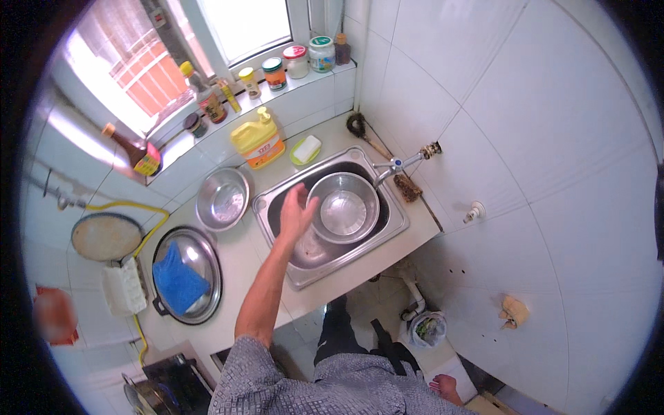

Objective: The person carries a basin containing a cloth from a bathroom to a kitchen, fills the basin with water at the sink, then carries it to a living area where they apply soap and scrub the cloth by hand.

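Note:
A round stainless-steel basin [343, 207] stands in the metal sink [311, 249], under the tap [397, 165]. I cannot tell whether it holds water. My left hand [298, 210] reaches over the sink at the basin's left rim, with thumb and fingers apart and nothing held. Whether the thumb touches the rim is unclear. Low at my right side, away from the counter, hangs my right hand [445, 386]. Its fingers look partly curled, and no object shows in it. Another metal basin [223, 199] sits on the counter left of the sink.
A blue cloth [179, 277] lies on an oval metal lid [199, 249]. Behind the sink are a yellow detergent jug [259, 139] and soap [307, 149] on a green dish. Jars and bottles line the windowsill [288, 85]. A brush [358, 125] lies by the wall; a bagged bin [428, 330] stands below.

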